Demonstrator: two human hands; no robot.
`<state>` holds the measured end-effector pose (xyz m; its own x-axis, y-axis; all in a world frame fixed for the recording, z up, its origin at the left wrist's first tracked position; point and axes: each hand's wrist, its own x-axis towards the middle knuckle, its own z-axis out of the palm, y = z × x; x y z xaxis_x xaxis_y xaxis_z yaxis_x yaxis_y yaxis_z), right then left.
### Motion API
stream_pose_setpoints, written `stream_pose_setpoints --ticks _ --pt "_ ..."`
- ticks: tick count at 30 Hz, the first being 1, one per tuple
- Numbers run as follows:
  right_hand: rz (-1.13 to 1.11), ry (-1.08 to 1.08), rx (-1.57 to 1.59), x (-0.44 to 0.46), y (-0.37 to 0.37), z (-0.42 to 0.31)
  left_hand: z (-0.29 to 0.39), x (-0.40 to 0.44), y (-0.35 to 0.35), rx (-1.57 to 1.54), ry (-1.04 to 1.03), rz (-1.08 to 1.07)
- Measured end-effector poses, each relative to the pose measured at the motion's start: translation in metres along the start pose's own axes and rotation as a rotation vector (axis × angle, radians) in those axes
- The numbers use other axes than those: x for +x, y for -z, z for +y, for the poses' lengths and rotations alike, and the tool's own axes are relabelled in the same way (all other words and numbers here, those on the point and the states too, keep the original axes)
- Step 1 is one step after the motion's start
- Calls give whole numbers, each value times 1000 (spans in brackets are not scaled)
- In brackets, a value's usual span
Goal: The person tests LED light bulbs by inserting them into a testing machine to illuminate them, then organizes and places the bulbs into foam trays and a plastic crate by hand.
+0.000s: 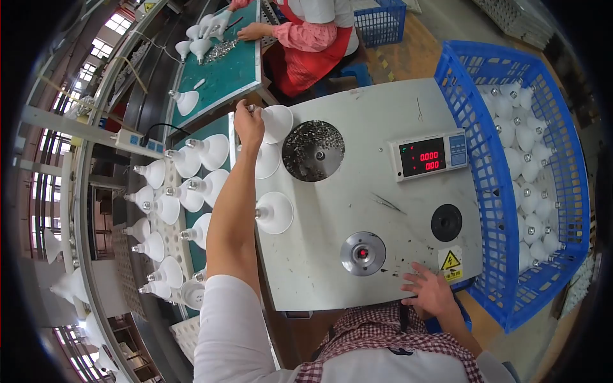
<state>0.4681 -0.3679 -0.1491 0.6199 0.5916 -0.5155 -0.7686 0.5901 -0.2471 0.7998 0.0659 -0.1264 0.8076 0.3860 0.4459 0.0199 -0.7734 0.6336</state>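
My left hand (249, 125) is stretched forward, its fingers closed on the metal screw base of a white reflector bulb (278, 124). This bulb is at the far left edge of the grey worktop (319, 268). Right behind my wrist lies a second white bulb (268, 161), and nearer to me a third bulb (275, 213) rests on its side. My right hand (430, 292) hovers at the front edge with its fingers spread and nothing in them. Close to it are a round metal socket (363, 254) with a red glow and a yellow warning sticker (451, 263).
A panel meter (423, 157) shows red digits. Metal bits fill a round recess (313, 150); tweezers (387, 203) lie nearby. On the right, a blue crate (491, 236) holds several bulbs. More bulbs (167, 209) stand at left. A co-worker (313, 38) sits at a green table (217, 83).
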Motion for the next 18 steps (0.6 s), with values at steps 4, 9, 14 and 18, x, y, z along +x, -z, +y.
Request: stream_pose_setpoints --ticks 4,9,14,18 --pt "89 43 8 -1 10 -6 -24 5 -29 126 -14 -55" --pt "50 13 -66 15 -10 -16 -10 -11 -10 157 -79 -71" --pt "-117 -93 -233 55 -53 -25 49 -134 97 -195 -172 -164" --pt "-293 -219 -393 97 -107 0 58 -248 227 24 15 -2"
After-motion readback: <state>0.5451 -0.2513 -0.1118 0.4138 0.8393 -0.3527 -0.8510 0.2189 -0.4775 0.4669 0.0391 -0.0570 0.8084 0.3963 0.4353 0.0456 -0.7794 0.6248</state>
